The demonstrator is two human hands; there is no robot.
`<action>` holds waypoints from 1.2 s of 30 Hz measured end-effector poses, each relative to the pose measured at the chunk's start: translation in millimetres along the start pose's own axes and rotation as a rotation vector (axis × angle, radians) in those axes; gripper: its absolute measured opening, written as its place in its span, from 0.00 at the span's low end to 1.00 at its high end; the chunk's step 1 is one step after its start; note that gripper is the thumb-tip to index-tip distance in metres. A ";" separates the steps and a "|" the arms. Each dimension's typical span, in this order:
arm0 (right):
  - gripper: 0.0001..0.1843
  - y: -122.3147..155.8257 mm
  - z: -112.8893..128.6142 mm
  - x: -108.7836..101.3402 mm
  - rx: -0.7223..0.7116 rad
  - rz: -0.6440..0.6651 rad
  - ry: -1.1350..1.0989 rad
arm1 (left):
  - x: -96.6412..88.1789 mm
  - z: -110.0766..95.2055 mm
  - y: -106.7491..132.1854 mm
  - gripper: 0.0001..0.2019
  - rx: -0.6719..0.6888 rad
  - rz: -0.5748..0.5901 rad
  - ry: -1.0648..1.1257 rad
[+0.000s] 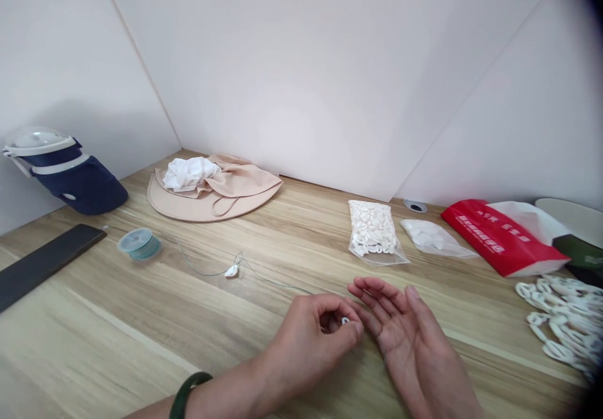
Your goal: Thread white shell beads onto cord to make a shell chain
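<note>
My left hand is closed in a pinch on a small white shell bead, mostly hidden by the fingers. Beside it, my right hand is open with the palm up and no object visible in it; its fingertips come close to the left fingers. A thin blue-green thread runs across the table to my left hand. Part way along it lies another white shell bead by a small loop. Further left stands the spool of thread.
A clear bag of white shell beads, a small white packet and a red bag lie at the right. Strung white shells are nearer. At left are a beige hat, navy bottle and dark bar.
</note>
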State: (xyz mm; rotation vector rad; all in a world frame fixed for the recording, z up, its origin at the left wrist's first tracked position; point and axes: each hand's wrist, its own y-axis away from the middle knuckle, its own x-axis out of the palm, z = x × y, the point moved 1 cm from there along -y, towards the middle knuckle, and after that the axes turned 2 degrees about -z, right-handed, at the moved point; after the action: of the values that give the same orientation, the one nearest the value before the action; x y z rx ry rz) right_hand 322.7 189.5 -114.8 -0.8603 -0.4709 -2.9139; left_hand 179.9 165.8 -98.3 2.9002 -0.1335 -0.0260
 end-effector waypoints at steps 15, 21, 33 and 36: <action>0.19 14.6 -9.0 11.0 -0.120 -0.016 0.246 | 1.3 2.8 0.0 0.10 -0.118 0.022 0.136; 0.20 13.4 5.9 8.3 -0.017 -0.142 0.609 | -10.1 -2.5 -2.4 0.12 -0.022 -0.099 0.101; 0.15 10.7 0.1 7.1 0.067 -0.048 0.607 | -11.5 -7.9 -5.3 0.11 -0.055 -0.098 0.350; 0.14 11.7 1.8 7.9 -0.031 -0.087 0.662 | -11.0 -6.1 -6.1 0.10 -0.075 -0.094 0.404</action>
State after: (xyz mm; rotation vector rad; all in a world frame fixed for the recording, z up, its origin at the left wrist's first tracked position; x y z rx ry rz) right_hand 318.8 179.1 -106.0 0.1519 -0.4035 -3.0379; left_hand 169.6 174.1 -93.7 2.7669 0.0741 0.5215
